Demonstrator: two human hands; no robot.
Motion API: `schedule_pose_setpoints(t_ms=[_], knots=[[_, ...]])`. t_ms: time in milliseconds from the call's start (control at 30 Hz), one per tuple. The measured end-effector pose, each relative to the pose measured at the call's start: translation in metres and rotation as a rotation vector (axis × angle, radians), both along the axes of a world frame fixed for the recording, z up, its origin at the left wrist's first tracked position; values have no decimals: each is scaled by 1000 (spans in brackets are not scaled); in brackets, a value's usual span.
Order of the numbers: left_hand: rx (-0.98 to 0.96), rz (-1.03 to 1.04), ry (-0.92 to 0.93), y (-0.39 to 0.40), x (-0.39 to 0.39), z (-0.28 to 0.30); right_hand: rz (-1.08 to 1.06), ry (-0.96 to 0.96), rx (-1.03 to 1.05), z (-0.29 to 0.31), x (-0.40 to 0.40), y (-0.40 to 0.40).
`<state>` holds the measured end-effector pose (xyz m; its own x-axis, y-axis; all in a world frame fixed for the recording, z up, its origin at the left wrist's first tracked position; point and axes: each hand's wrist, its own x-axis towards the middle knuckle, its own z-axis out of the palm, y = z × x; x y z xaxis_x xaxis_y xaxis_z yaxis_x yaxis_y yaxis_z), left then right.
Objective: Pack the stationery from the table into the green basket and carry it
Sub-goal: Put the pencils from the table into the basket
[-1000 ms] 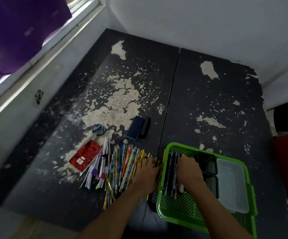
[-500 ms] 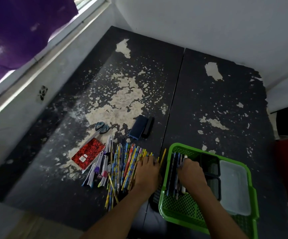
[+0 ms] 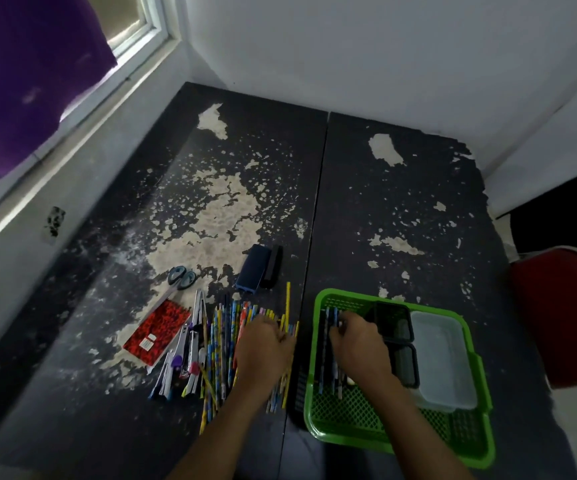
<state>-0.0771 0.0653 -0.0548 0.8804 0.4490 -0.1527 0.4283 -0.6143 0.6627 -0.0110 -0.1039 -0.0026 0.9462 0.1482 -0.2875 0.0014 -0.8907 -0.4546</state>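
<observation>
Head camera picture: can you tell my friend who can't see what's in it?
A person's right hand reaches among pencils inside a green basket while the left hand rests on a row of pencils on a worn black table. Scissors and a red notebook lie nearby.

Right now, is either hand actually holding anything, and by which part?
The left hand rests on the pencil pile; no grip is visible. The right hand, inside the green basket, touches the pencils near their far ends; a hold cannot be told.

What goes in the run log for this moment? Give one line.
stage: packing pencils | left hand: on pencil pile | right hand: arranging pencils in green basket | notebook, scissors: unpacked
</observation>
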Motion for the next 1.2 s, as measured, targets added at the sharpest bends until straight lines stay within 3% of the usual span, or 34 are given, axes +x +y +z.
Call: schedule_pose_setpoints(t_ms=[200,333,467,633,767,933,1200], knots=[[-209,-118,-100,-21,8,42,-186,16,438,11,-10,7],[-243,-263,-74,-48,7,52,-261,-20,531,20,-8,-5],[-231,-276,-102,-59,5,42,-214,-16,412,24,-3,-23],[-238,-218,-64,-52,-3,20,33,41,-53,13,12,-23],[-236,-67,-58,-40,-15,7,212,72,-250,6,18,-8],[119,4,83,-1,-45,-9,274,104,-330,-3,22,-2],[260,-66,200,20,-51,-10,163,36,-224,-5,7,-9]])
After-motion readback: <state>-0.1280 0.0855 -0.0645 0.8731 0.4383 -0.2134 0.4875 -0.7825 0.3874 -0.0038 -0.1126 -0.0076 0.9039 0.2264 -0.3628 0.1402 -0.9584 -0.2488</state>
